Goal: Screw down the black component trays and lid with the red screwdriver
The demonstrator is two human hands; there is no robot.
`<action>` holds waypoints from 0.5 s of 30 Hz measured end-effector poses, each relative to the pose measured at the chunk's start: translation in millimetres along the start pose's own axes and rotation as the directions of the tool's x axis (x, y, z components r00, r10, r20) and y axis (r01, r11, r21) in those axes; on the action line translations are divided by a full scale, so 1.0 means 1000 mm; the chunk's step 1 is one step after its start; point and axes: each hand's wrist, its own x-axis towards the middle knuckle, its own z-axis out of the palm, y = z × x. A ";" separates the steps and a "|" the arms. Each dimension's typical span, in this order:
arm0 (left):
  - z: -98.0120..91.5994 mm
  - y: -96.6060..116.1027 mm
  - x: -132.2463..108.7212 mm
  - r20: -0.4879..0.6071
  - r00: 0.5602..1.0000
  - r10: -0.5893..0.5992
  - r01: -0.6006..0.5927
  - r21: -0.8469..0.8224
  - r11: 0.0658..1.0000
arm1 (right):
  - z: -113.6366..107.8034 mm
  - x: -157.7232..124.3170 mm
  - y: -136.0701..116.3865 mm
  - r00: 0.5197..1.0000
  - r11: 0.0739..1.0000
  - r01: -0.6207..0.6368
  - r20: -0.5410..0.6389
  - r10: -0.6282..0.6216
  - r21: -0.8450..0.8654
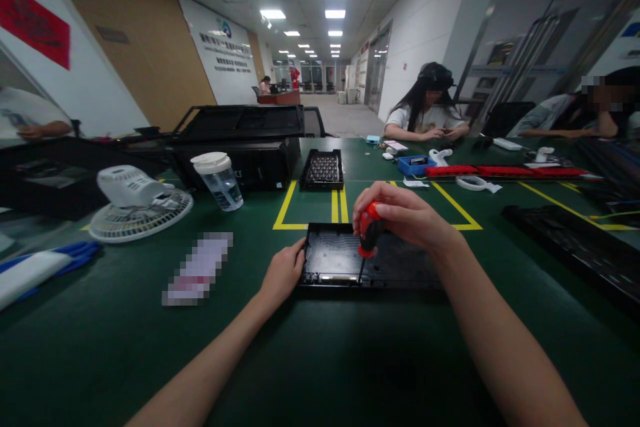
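Note:
A flat black plastic housing (335, 255) lies on the green table (320, 360) in front of me. My right hand (405, 217) is wrapped round a red-and-black screwdriver (369, 230), held upright with its tip down on the housing's near edge. My left hand (283, 273) grips the housing's left edge, fingers curled against it.
A black tray of small parts (323, 170) sits beyond the yellow floor tape. A white fan (137, 203), a lidded plastic jar (220, 180) and a large black case (240, 140) stand at the left. Two seated people work at the far right, beside red trays (500, 171).

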 end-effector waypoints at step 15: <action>0.000 0.001 0.001 -0.002 1.000 -0.011 0.011 -0.003 1.000 | 0.002 -0.003 -0.009 0.998 0.991 -0.009 -0.057 0.001 -0.135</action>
